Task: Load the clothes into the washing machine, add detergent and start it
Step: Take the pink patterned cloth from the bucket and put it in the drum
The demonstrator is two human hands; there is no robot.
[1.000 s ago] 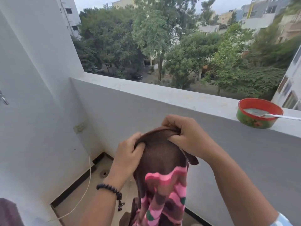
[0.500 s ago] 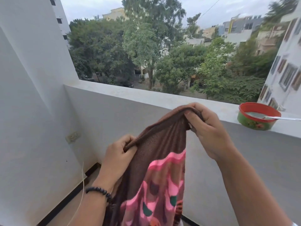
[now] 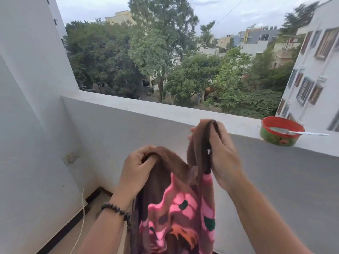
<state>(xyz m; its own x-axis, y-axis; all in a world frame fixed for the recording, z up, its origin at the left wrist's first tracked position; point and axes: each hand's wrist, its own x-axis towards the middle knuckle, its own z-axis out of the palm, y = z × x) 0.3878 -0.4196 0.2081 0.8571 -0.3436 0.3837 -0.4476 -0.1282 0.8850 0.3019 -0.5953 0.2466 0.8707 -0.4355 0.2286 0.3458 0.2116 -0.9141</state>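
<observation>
A brown towel with a pink, orange and green pattern (image 3: 174, 204) hangs in front of me on a balcony. My left hand (image 3: 137, 167) grips its top edge at the left, a dark bead bracelet on that wrist. My right hand (image 3: 222, 153) holds the other part of the top edge higher up, fingers curled round the brown fabric. The towel's lower end runs out of the frame. No washing machine is in view.
A grey parapet wall (image 3: 165, 110) runs across ahead, with trees and buildings beyond. On its ledge at the right stands a red and green bowl (image 3: 280, 132) with a spoon in it. A wall socket (image 3: 70, 157) and a thin white cable (image 3: 82, 213) are at the left.
My hands have spread apart along the towel's top edge. My right hand has risen and moved right, and the view has tilted upward toward the trees.
</observation>
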